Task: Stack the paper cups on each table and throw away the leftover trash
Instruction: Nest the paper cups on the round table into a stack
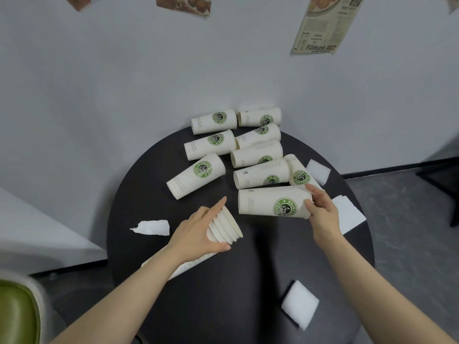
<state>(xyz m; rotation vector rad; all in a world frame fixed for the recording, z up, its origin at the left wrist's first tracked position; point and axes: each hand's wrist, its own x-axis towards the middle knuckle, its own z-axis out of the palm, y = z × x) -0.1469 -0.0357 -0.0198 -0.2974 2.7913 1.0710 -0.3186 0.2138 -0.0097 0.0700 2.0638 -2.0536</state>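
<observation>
My left hand (198, 232) grips a stack of nested white paper cups (226, 228), rims pointing up and to the right, over the round black table (248, 281). My right hand (321, 211) holds the rim end of one white cup with a green logo (270, 202), which lies sideways above the table with its base toward the stack. Several more logo cups (213, 142) lie on their sides at the far part of the table. White napkins are scattered: a torn one (151, 227) at left, one (300, 304) near the front, two at right (347, 214).
A grey wall rises right behind the table, with paper posters (323, 23) on it. A green chair (17, 316) stands at the lower left. Another napkin (318, 171) lies at the table's far right edge. Grey floor is at right.
</observation>
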